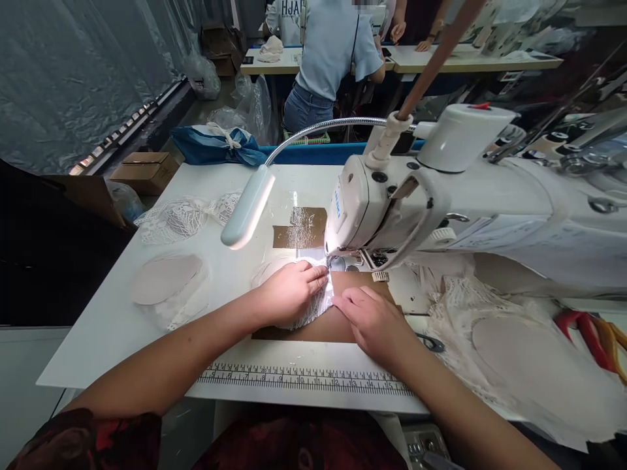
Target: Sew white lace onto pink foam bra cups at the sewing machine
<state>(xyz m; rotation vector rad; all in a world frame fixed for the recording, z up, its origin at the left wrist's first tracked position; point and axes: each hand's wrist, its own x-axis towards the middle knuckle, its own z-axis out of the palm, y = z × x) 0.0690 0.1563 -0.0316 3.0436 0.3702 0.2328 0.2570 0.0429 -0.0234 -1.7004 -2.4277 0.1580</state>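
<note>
A piece of white lace fabric (317, 308) lies under the needle area of a white sewing machine (360, 202), lit by its lamp. My left hand (292, 290) rests on top of this lace, fingers stretched forward and pressing it flat close to the presser foot. At the lace's right edge, my right hand (367, 320) has its fingers curled, with thumb and index finger pinching the edge. The exact grip is partly hidden. Beneath both hands is a brown taped sheet (306, 331) on the table. Part of the lace is covered by my left hand.
Lace cup pieces lie at left (171, 281) and farther back (179, 219). More lace fabric (460, 303) is piled at right, near red-handled scissors (582, 333). A gooseneck lamp (249, 205) overhangs the table. A ruler strip (304, 378) runs along the front edge. People work behind.
</note>
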